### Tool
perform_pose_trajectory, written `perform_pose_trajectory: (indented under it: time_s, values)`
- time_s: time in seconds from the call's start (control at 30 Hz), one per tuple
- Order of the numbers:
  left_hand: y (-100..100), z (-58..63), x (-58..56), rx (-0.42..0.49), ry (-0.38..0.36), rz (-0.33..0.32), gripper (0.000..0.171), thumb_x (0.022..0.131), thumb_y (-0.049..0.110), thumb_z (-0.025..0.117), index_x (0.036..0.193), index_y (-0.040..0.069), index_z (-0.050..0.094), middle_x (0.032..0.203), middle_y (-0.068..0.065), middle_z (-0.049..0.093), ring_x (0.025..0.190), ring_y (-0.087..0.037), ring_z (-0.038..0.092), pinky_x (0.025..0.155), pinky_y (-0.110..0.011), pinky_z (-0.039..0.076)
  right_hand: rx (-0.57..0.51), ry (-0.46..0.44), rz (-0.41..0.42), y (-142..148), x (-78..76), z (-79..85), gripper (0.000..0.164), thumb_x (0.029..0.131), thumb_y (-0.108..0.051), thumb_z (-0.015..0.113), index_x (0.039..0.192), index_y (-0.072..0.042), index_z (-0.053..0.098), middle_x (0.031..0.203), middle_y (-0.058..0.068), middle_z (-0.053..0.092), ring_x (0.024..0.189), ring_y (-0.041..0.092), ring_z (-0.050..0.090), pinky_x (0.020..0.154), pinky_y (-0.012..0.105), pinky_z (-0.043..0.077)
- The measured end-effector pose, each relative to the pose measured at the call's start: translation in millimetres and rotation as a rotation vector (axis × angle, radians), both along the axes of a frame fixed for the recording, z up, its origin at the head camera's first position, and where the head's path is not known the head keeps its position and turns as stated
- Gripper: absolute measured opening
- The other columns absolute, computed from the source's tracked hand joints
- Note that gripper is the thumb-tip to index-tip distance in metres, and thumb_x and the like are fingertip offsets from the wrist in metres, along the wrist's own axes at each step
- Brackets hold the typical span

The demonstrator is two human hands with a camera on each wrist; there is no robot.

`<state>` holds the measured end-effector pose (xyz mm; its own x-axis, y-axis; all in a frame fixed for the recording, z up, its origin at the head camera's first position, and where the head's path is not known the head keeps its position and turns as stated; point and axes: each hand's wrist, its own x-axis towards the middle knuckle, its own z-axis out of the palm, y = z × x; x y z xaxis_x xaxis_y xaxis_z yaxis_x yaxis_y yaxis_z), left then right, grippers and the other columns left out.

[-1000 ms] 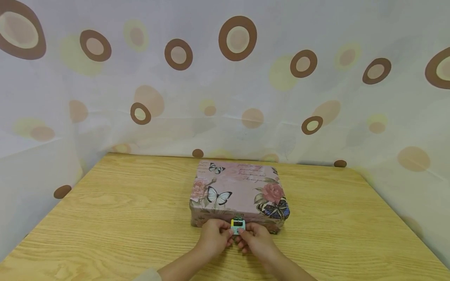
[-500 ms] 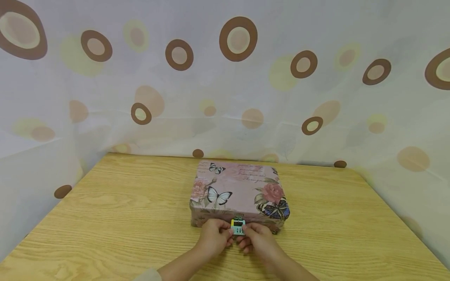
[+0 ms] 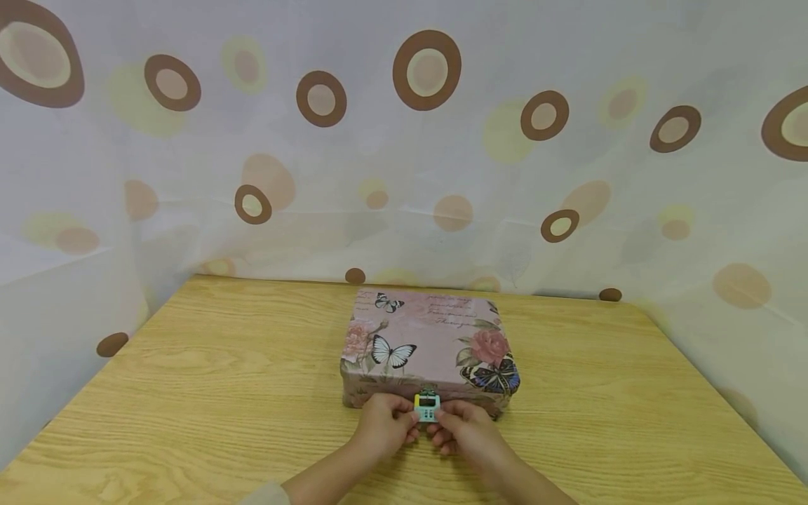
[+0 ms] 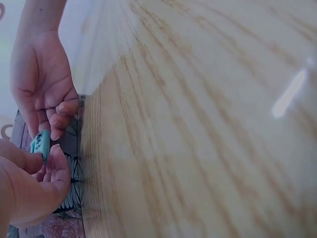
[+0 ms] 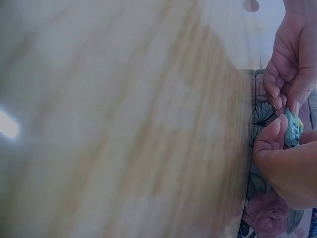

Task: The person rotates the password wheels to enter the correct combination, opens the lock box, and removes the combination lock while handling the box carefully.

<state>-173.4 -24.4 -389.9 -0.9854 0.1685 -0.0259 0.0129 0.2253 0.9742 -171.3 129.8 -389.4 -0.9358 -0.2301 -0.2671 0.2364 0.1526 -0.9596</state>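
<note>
Wood-grained table (image 3: pixel 221 379), floral pink box (image 3: pixel 435 337), small turquoise, yellow-edged padlock (image 3: pixel 427 412), pinched by both hands (image 3: pixel 381 425) (image 3: pixel 470 431)

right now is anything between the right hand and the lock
Nothing visible: the right hand already holds one side of the lock, with the left hand on the other side, at the front of the box.

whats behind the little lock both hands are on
Behind the lock is the front of the flowery box, with a clasp just above. The patch of box directly behind the lock, left hand and right hand is covered, so it can't be seen.
</note>
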Motion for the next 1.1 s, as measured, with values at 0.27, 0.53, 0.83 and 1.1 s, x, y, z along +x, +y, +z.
perform_pose_trajectory:
  time_s: [0.27,0.53,0.83,1.1]
  values:
    - [-0.4,-1.3,-0.7,-0.004,-0.019,-0.012,0.011,0.085,-0.004,0.055,0.086,-0.013,0.060,0.067,-0.014,0.062,0.057,-0.009,0.058,0.054,-0.025,0.056,-0.054,-0.011,0.027,-2.8,0.0,-1.0,0.028,0.093,-0.012,0.047,0.108,0.011,0.045,0.077,-0.002,0.059,0.065,0.004,0.055,0.057,0.018,0.048]
    - [0.3,-0.6,0.2,-0.013,-0.019,0.000,0.010,0.084,-0.005,0.055,0.085,-0.013,0.060,0.066,-0.013,0.062,0.056,-0.010,0.057,0.053,-0.024,0.055,-0.037,0.002,0.031,-5.2,-1.6,-2.9,0.024,0.094,-0.011,0.044,0.105,0.010,0.046,0.076,-0.001,0.058,0.064,0.004,0.054,0.057,0.018,0.047]
    - [0.6,-1.8,-0.3,-0.016,0.015,0.004,0.010,0.084,-0.004,0.056,0.084,-0.013,0.061,0.064,-0.015,0.062,0.055,-0.010,0.058,0.052,-0.024,0.055,0.020,0.024,0.032,-7.1,-1.5,-1.8,0.023,0.095,-0.015,0.044,0.099,0.007,0.050,0.073,-0.001,0.057,0.060,0.005,0.053,0.056,0.019,0.048]
    - [-0.6,-0.9,-0.1,-0.010,0.002,-0.004,0.010,0.084,-0.004,0.056,0.085,-0.013,0.060,0.065,-0.014,0.062,0.056,-0.009,0.058,0.052,-0.024,0.055,-0.012,-0.038,0.001,-5.1,0.2,2.7,0.031,0.096,-0.022,0.041,0.104,0.007,0.051,0.072,-0.002,0.058,0.060,0.005,0.053,0.055,0.019,0.047]
